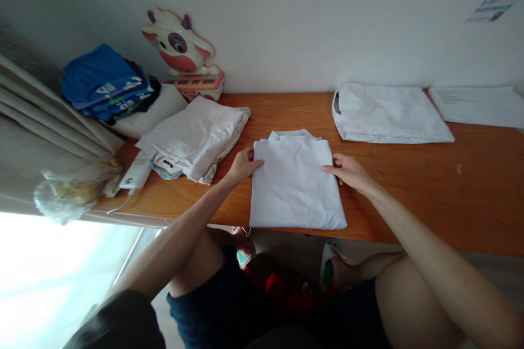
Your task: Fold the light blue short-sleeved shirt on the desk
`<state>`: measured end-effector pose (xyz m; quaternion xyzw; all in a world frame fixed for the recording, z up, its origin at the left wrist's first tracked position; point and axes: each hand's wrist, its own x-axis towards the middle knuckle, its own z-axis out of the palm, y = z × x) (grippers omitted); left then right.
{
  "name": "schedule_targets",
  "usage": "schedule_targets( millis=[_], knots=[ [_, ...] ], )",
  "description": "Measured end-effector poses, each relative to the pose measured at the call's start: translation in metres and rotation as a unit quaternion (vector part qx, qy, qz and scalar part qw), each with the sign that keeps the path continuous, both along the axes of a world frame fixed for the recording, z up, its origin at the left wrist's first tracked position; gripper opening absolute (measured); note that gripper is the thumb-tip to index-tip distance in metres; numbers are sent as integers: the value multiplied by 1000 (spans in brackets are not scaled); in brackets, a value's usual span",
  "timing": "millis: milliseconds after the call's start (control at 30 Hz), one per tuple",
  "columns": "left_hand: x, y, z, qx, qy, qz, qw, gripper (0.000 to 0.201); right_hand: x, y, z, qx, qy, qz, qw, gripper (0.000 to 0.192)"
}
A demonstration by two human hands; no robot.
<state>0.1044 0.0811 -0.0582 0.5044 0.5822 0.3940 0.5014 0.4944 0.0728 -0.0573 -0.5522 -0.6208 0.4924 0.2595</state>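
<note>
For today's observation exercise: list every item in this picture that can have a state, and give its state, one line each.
White shirt: folded flat, at the desk's front edge.
Left hand: open, fingers on the shirt's left edge.
Right hand: open, fingers on the shirt's right edge.
Striped garments: folded, stacked.
Blue clothes: folded, piled.
White bag: lying flat, opening to the left.
Plastic bag: crumpled, at the desk's left end.
</note>
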Motion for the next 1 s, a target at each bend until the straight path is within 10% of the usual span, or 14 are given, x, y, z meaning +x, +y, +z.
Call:
schedule_targets(
  millis=[133,633,1000],
  knots=[
    [7,5,-2,-3,-120,-25,992,56,-2,6,-7,0,97,-19,995,32],
    [11,20,-9,57,10,82,995,28,-12,17,-14,2,88,-84,993,39],
    [0,19,-7,-43,-92,59,993,42,-9,5,6,-37,37,-28,998,59]
  ],
)
